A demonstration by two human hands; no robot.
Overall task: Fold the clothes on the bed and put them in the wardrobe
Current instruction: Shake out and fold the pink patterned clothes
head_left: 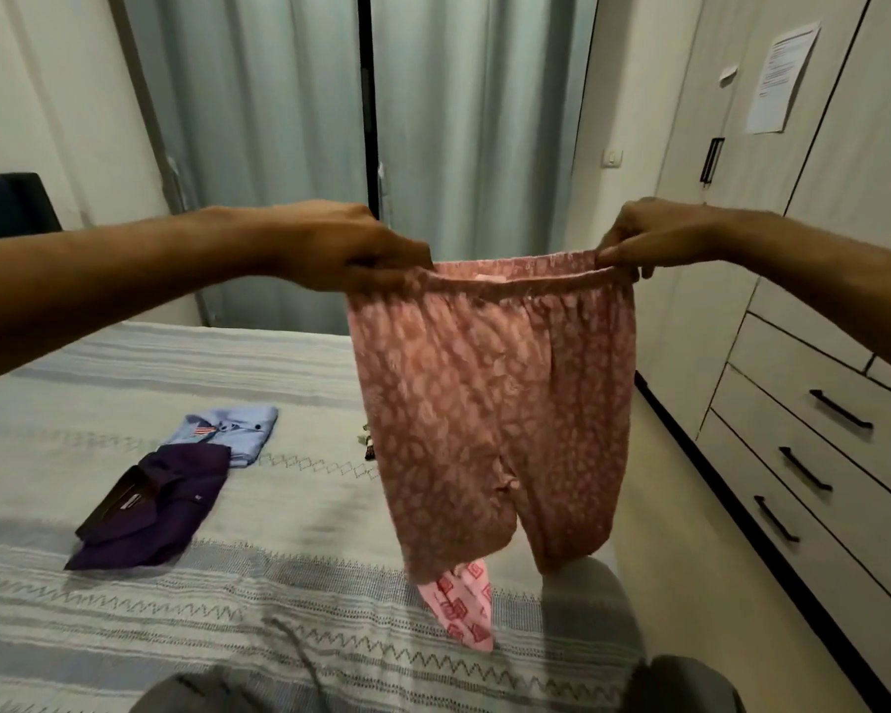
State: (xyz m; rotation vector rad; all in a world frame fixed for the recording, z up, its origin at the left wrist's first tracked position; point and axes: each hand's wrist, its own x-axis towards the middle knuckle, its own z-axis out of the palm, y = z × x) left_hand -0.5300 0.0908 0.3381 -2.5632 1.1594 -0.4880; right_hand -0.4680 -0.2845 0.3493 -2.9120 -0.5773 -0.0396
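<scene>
Left hand (353,249) pinches the waistband's left end; pink patterned pants (489,403) hang between the hands, above the bed (279,506), legs dangling free; right hand (639,231) pinches the right end. Judged light, soft, limp cloth, elastic waist stretching under pull; the waistband corners look the best hold, then the hems for folding. Folded purple shirt (150,506) and blue shirt (232,429) lie at left; wardrobe (819,249) stands right
</scene>
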